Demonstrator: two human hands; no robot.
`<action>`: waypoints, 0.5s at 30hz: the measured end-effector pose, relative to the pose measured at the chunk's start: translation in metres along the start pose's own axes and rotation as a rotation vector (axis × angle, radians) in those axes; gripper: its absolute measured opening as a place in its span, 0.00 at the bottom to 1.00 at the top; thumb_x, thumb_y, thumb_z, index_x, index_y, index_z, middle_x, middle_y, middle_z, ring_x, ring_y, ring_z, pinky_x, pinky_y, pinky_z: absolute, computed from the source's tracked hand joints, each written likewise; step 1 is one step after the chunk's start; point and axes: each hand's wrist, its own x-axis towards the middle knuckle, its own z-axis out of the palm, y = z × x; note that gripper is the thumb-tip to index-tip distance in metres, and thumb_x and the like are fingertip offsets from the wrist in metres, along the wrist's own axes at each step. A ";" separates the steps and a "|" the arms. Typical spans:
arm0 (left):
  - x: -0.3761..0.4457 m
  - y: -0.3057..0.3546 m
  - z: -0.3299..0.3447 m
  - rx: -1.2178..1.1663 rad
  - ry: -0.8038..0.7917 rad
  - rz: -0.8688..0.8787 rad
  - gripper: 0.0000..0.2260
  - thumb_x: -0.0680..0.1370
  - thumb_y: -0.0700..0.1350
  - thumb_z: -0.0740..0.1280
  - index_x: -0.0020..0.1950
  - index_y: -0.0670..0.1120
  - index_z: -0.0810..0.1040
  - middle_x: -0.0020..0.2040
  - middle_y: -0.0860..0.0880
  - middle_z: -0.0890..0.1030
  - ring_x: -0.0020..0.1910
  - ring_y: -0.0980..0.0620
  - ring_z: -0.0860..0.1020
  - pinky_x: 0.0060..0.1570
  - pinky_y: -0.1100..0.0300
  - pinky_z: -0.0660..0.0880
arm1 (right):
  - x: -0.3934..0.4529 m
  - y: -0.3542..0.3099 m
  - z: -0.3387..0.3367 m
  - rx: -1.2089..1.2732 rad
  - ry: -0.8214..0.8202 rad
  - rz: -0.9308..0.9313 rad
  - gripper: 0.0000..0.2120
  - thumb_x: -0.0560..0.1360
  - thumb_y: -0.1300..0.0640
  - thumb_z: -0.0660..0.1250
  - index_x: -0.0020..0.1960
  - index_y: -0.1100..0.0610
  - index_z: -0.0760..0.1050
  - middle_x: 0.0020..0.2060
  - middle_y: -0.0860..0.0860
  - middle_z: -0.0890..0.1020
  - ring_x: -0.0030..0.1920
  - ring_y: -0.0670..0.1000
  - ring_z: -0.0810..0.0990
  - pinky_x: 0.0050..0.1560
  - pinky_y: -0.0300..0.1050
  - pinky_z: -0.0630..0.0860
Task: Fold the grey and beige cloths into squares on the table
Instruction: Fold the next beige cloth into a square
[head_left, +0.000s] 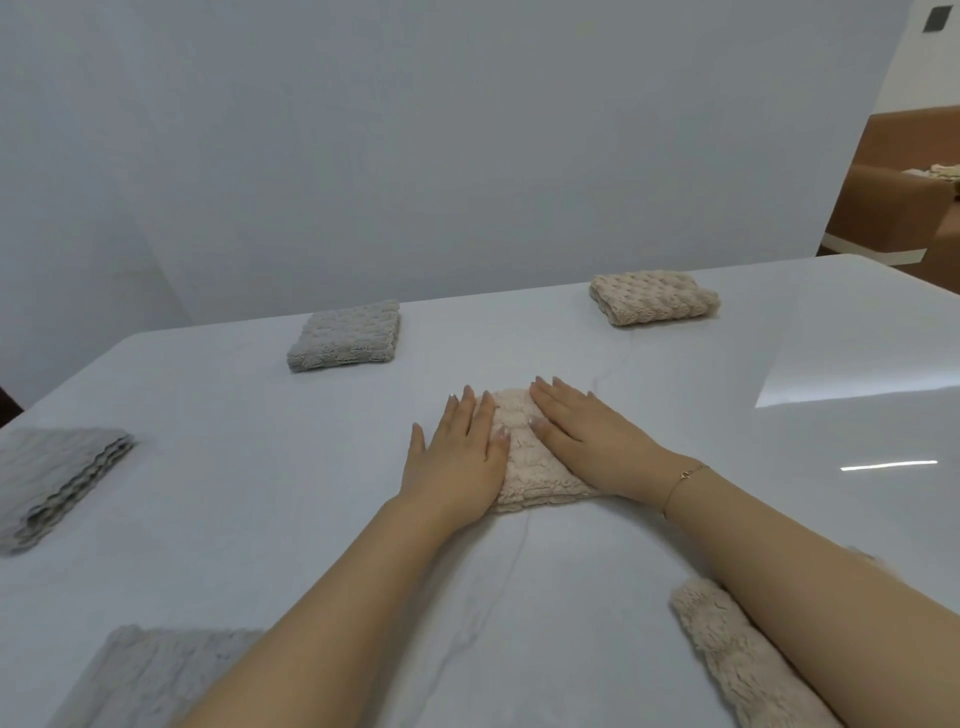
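Both hands (457, 457) (587, 436) press beige cloth (524, 467) flat

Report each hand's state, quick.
Left hand: open, pressing flat on the beige cloth.
Right hand: open, pressing flat on the same cloth.

Three grey cloths (345, 335) (57, 483) (156, 670) and three beige cloths (654, 300) (524, 462) (743, 660) lie on one surface (260, 415), with two hands (457, 457) (587, 431)

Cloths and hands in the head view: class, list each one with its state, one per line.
Centre beige cloth: folded, pressed flat.
Far beige cloth: folded square.
Far grey cloth: folded square.
Left grey cloth: folded.
Left hand: flat, pressing.
Right hand: flat, pressing.
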 end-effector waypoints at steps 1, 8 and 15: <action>-0.001 0.000 0.001 0.008 0.018 -0.001 0.24 0.83 0.53 0.41 0.78 0.50 0.41 0.78 0.52 0.39 0.77 0.54 0.39 0.74 0.46 0.40 | 0.000 0.000 0.001 -0.005 -0.011 0.005 0.26 0.83 0.47 0.46 0.78 0.55 0.47 0.78 0.47 0.48 0.77 0.44 0.43 0.75 0.44 0.41; 0.002 -0.001 0.004 -0.020 0.021 -0.019 0.24 0.83 0.54 0.41 0.78 0.51 0.40 0.78 0.50 0.37 0.77 0.52 0.38 0.74 0.47 0.36 | -0.001 -0.001 0.002 -0.083 0.001 0.012 0.26 0.83 0.47 0.44 0.78 0.55 0.44 0.78 0.48 0.47 0.77 0.45 0.42 0.75 0.44 0.41; 0.004 -0.010 -0.010 -0.692 0.197 -0.236 0.25 0.82 0.56 0.50 0.77 0.46 0.55 0.79 0.50 0.51 0.77 0.47 0.51 0.75 0.50 0.48 | -0.008 -0.013 -0.016 0.468 0.066 0.129 0.23 0.82 0.46 0.53 0.72 0.58 0.64 0.73 0.50 0.66 0.71 0.46 0.62 0.65 0.37 0.54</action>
